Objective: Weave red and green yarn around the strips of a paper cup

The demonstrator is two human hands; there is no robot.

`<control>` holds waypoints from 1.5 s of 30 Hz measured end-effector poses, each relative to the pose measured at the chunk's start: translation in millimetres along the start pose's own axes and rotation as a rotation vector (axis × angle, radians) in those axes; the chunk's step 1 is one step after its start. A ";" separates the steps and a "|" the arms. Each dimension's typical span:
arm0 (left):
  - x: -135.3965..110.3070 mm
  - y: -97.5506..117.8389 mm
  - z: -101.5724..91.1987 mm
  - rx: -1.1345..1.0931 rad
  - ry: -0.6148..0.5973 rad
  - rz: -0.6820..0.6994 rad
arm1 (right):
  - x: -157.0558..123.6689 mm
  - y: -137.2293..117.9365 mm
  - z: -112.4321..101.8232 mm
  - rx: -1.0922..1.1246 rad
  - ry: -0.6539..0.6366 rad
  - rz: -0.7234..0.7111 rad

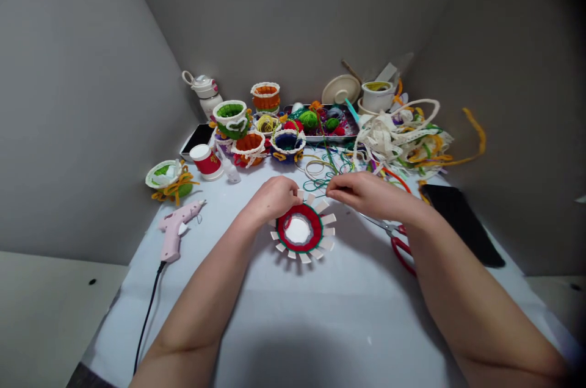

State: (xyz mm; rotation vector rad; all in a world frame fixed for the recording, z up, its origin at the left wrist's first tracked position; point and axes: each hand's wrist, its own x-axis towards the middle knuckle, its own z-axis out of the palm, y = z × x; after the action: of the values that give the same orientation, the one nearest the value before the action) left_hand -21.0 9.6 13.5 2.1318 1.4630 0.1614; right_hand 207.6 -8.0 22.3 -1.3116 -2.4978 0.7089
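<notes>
A paper cup (302,232) cut into splayed white strips lies flat on the white table (293,315), with red and green yarn woven in a ring around its round base. My left hand (274,197) is closed on the cup's far left edge, pinching a strip. My right hand (361,193) is closed just right of the cup's far edge, pinching a thin green yarn (320,183) that runs toward the pile behind.
A pink glue gun (176,230) with its black cord lies at left. Red-handled scissors (398,244) lie under my right forearm. A black phone (462,223) sits at right. Several woven yarn cups (249,147), a red cup (207,162), a tray of yarn balls (320,122) and tangled lace (403,138) fill the back.
</notes>
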 end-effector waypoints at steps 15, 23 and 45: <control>0.3 -14.8 -14.8 -0.139 0.057 -0.040 | 4.8 3.3 7.8 -0.107 0.016 -0.102; 0.0 -17.2 -17.7 -0.139 0.113 -0.072 | 3.6 -1.9 2.2 0.034 -0.066 -0.033; -1.0 1.3 7.8 -0.135 -0.054 0.122 | 9.7 -14.1 20.5 -0.046 -0.158 0.023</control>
State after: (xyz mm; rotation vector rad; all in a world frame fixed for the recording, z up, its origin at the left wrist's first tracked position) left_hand -17.3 5.5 7.7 2.0995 1.2557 0.2388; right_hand 183.6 -13.2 11.9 -1.3514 -2.6406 0.7940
